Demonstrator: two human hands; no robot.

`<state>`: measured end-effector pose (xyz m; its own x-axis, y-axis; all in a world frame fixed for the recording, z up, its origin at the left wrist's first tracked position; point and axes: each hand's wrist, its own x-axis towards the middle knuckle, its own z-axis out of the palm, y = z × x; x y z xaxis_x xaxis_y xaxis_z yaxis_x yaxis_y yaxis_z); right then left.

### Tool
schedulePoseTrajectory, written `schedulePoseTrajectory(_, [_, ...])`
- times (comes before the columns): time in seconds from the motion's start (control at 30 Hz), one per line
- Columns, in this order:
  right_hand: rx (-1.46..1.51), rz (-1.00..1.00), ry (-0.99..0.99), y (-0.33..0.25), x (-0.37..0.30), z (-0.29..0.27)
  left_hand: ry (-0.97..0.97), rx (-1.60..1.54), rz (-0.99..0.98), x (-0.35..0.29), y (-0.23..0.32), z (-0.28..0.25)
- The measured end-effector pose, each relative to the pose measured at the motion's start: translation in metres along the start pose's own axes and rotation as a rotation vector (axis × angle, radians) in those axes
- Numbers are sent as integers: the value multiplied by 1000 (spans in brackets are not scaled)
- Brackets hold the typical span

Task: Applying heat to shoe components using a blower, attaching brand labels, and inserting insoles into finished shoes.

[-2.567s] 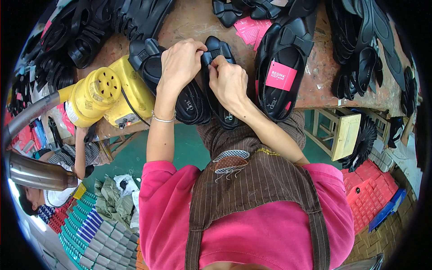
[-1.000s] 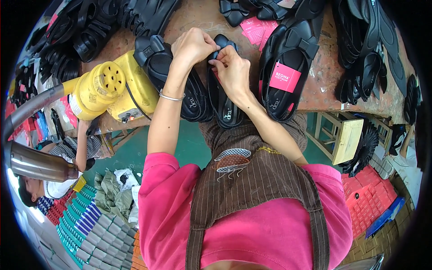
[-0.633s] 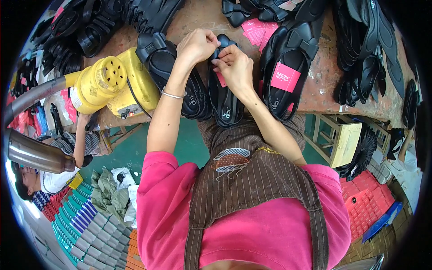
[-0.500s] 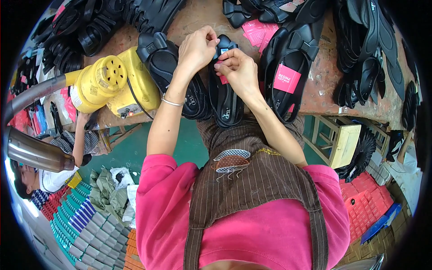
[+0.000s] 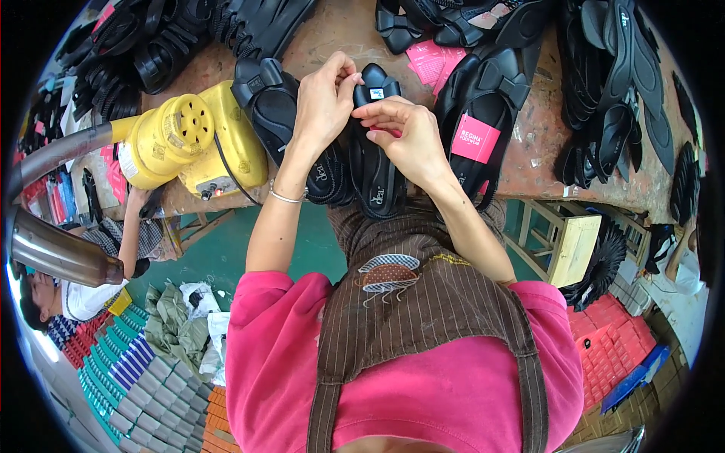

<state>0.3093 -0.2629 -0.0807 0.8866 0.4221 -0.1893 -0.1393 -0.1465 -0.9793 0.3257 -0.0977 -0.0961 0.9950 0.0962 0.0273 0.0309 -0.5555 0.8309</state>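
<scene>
A black sandal (image 5: 380, 181) lies toe away from me at the table's near edge, a small white-and-blue sticker (image 5: 377, 94) on its upper. My left hand (image 5: 323, 102) is at the left of its toe, thumb and fingertips pinched together; whatever they hold is too small to make out. Bent over the sandal's strap is my right hand (image 5: 410, 136), its fingertips close to the left hand's. Its thumb and fingers are closed, and what is between them is hidden. A black bow sandal (image 5: 272, 106) stands to the left. Another bow sandal (image 5: 502, 79) on the right carries a pink card (image 5: 474, 139).
A yellow blower-like machine (image 5: 223, 140) with a hose and cable stands at the left. More pink cards (image 5: 434, 62) lie beyond the sandals. Black insoles (image 5: 623, 60) are heaped at the right, black footwear (image 5: 257, 26) at the far left. A co-worker's arm (image 5: 134, 226) reaches to the table.
The pink piece by my right fingers no longer shows. My right hand has turned and shifted slightly nearer me; the left has dropped a little. The right-hand sandal's card has shifted slightly left.
</scene>
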Motion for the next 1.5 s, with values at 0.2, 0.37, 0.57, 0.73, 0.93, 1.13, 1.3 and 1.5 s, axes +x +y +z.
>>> schedulePoseTrajectory(0.2, [-4, -27, 16, -8, 4, -3, -6, -77, -40, 1, -5, -3])
schedulePoseTrajectory(0.37, [-131, -47, 123, -10, 2, -2, 7, -83, -39, -1, -3, -2])
schedulePoseTrajectory(0.57, [-682, -345, 436, 7, 11, 25, 176, -121, -130, -10, 12, 8])
schedulePoseTrajectory(0.73, [-340, -370, 397, 19, 15, 46, 273, -560, -324, -27, 10, 20])
schedulePoseTrajectory(0.93, [207, -133, 280, 33, 15, 31, 258, -829, -435, -24, 9, 10])
schedulePoseTrajectory(1.13, [294, 1, 323, 42, 19, 34, 184, -749, -426, -16, 0, 2])
schedulePoseTrajectory(1.3, [280, 48, 354, 37, 22, 30, 142, -765, -445, -14, 2, -3])
schedulePoseTrajectory(1.5, [29, -67, 468, 37, 25, 30, 95, -568, -345, -12, -3, 4])
